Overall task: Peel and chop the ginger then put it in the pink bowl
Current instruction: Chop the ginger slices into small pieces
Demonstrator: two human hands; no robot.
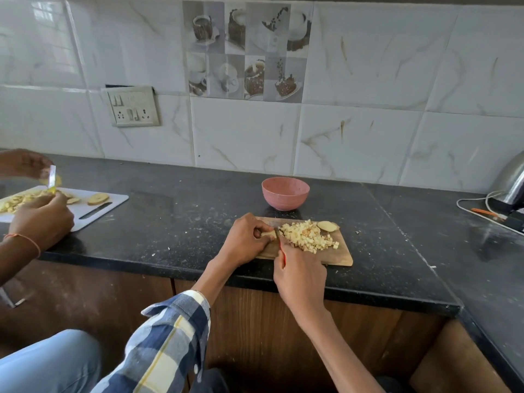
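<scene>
A wooden chopping board (340, 258) lies on the black counter near its front edge. A heap of chopped ginger (307, 235) covers its middle, and a peeled ginger slice (326, 225) lies at its far right. My left hand (248, 239) pinches a small piece of ginger (268, 233) against the board. My right hand (299, 276) grips a red-handled knife (279, 239), its blade down beside that piece. The pink bowl (285, 192) stands just behind the board and looks empty.
Another person's hands (39, 217) hold a knife over a white cutting board (110, 202) with ginger pieces at the far left. A steel kettle (510, 180) with cables sits at the right. A wall socket (133, 109) is behind.
</scene>
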